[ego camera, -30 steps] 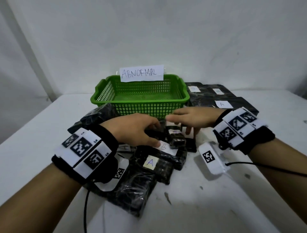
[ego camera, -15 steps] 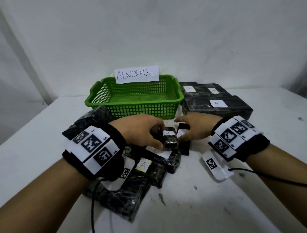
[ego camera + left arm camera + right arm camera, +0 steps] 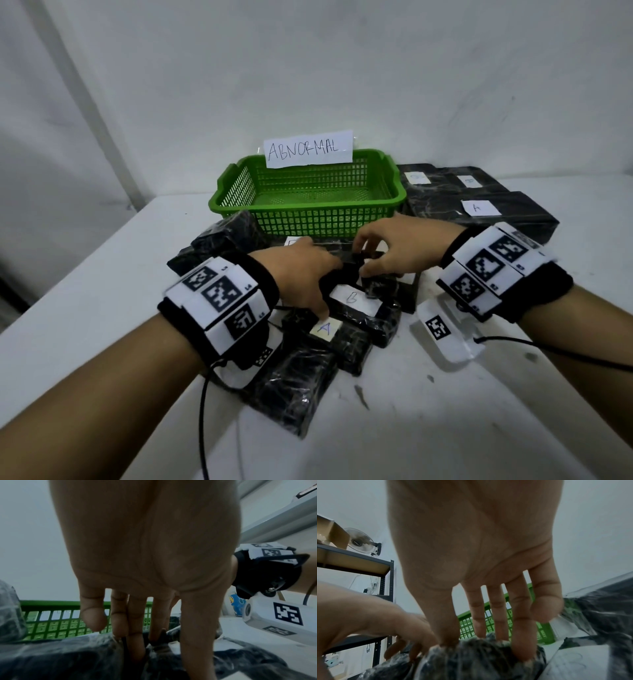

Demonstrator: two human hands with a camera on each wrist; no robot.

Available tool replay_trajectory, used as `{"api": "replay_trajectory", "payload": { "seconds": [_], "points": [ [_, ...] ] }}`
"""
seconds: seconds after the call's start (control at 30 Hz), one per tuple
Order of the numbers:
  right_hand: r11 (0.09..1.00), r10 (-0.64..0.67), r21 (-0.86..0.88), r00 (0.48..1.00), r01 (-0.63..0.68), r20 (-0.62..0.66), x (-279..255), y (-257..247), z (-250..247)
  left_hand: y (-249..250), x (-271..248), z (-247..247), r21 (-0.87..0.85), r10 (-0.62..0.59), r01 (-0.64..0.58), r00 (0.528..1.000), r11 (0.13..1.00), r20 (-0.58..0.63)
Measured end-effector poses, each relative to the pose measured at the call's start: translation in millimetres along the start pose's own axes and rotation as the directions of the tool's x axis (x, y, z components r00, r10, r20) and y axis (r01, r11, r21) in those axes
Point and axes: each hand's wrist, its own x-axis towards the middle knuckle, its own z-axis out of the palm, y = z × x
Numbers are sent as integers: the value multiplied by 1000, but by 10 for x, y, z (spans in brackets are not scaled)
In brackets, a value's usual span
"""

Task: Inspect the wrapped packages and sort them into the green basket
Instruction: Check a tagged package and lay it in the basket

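Observation:
The green basket (image 3: 308, 202) with an ABNORMAL sign stands at the back of the white table and holds nothing I can see. A pile of black film-wrapped packages lies in front of it, among them one labelled A (image 3: 325, 329) and one labelled B (image 3: 352, 298). Both hands meet over a small wrapped package (image 3: 356, 262) on top of the pile. My right hand (image 3: 371, 258) pinches it from above with thumb and fingers (image 3: 522, 649). My left hand (image 3: 329, 274) grips its left side, fingers (image 3: 135, 642) pointing down onto the wrap.
A stack of larger wrapped packages (image 3: 476, 209) with labels stands right of the basket. Another package (image 3: 222, 240) lies left of the pile and one (image 3: 294, 387) nearest me. Cables trail from both wrists over the table. A metal shelf (image 3: 382, 568) stands to the left.
Both hands have closed in over the small package, and its white label, seen half a second ago, is now covered. The right hand's fingers have come down onto it.

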Motion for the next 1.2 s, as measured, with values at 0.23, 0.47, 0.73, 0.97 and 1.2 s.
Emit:
{"api": "replay_trajectory", "payload": {
  "seconds": [0.23, 0.47, 0.73, 0.97, 1.2],
  "points": [
    [995, 41, 95, 999, -40, -14, -5, 49, 35, -76, -59, -33, -53, 32, -39, 992, 998, -118],
    [995, -12, 99, 998, 18, -64, -101, 42, -10, -241, -240, -54, -340, 22, -137, 947, 930, -322],
    [886, -156, 382, 945, 262, -286, -85, -79, -34, -585, -461, -149, -714, -137, -413, 807, 566, -575],
    [379, -69, 795, 871, 474, -486, 227, -348, -57, -707, -352, -144, -771, -277, -540, 726, 337, -630],
    [65, 130, 848, 838, 526, -530, 520, -546, -279, -797, -68, -342, -733, -478, -674, 615, 95, -627]
  ]
}}
